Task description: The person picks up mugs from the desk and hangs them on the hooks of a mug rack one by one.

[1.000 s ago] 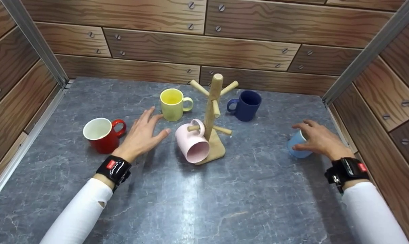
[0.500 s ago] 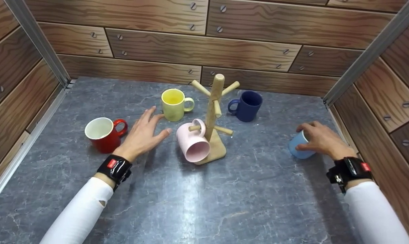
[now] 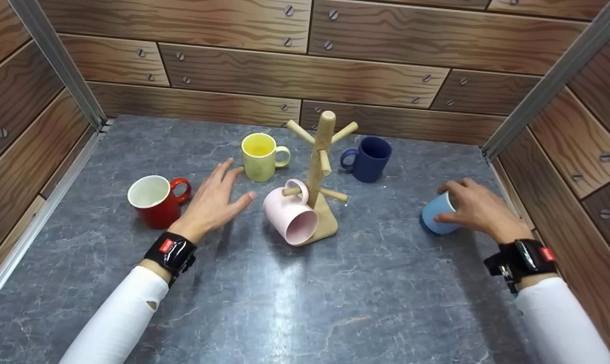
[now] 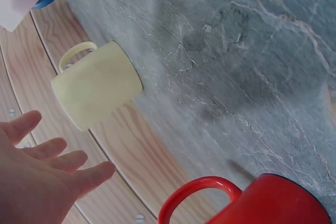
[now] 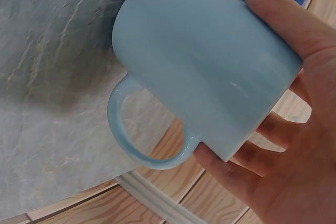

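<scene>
My right hand (image 3: 479, 210) holds a light blue mug (image 5: 199, 51) near its rim, thumb on one side and fingers on the other. The mug leans over, and its handle (image 5: 149, 161) shows only in the right wrist view. Relaxed and holding nothing, my left hand (image 3: 211, 199) hovers between a red mug (image 3: 158, 210) and a yellow-green mug (image 3: 258, 164). A pink mug (image 3: 285, 212) hangs by its handle from a lower peg of a wooden mug tree (image 3: 315, 172), mouth toward me.
Behind the tree to the right stands a dark blue mug (image 3: 371, 159), handle facing left. Wood-patterned walls (image 3: 234, 65) enclose the grey marbled table (image 3: 365, 293) at the back and both sides. Other pegs (image 3: 345, 131) stick out from the tree.
The right hand grips the light blue mug, which has shifted a little left. The pink mug has swung slightly on its peg. My left hand stays almost still.
</scene>
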Available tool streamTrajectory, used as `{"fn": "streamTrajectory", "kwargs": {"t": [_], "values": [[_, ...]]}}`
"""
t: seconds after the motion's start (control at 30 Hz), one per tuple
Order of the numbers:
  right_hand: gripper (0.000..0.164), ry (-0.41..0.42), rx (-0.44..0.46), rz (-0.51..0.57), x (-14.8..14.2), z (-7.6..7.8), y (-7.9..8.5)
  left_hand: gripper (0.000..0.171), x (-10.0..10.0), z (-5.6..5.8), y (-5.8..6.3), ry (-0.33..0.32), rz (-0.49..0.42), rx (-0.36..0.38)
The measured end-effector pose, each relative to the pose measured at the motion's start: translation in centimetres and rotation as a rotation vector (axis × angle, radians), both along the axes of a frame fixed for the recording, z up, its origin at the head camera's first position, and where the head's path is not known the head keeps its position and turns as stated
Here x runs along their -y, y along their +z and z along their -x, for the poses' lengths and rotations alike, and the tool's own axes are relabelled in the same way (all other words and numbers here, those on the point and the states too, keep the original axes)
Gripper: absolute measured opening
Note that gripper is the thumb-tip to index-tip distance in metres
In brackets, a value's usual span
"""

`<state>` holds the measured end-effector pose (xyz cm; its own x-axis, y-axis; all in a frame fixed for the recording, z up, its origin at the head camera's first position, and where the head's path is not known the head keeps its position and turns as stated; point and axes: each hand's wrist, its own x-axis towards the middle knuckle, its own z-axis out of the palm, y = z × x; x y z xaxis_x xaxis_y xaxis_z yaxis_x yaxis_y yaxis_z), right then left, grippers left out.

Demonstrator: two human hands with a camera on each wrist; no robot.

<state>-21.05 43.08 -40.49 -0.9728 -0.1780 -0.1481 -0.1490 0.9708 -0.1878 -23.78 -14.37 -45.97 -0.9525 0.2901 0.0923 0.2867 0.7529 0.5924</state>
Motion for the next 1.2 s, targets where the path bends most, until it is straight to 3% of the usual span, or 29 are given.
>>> {"fn": "streamTrajectory", "kwargs": {"t": [0.17, 0.37, 0.6, 0.93, 1.03, 1.2], "values": [[0.078, -0.008, -0.020, 0.016, 1.6, -0.6, 0.7, 0.078, -0.6, -0.4, 0.4, -0.018, -0.046, -0.058], [0.080, -0.057, -0.047, 0.053, 4.1, -1.1, 1.4, 0.070, -1.8, -1.2, 1.0, -0.068, -0.131, -0.223], [0.080, -0.107, -0.018, 0.169, 6.4, -1.7, 2.2, 0.058, -3.1, -2.2, 1.2, -0.163, -0.179, -0.520], [0.082, -0.164, 0.084, 0.294, 8.2, -1.7, 2.7, 0.059, -6.5, -2.5, 1.5, -0.348, -0.098, -0.958], [0.077, -0.135, 0.073, 0.319, 8.6, -2.1, 2.7, 0.060, -7.8, -2.8, 1.6, -0.394, -0.085, -0.996], [0.065, -0.037, -0.006, 0.346, 9.4, -3.1, 2.8, 0.057, -9.5, -3.6, 1.5, -0.467, -0.091, -0.973]]}}
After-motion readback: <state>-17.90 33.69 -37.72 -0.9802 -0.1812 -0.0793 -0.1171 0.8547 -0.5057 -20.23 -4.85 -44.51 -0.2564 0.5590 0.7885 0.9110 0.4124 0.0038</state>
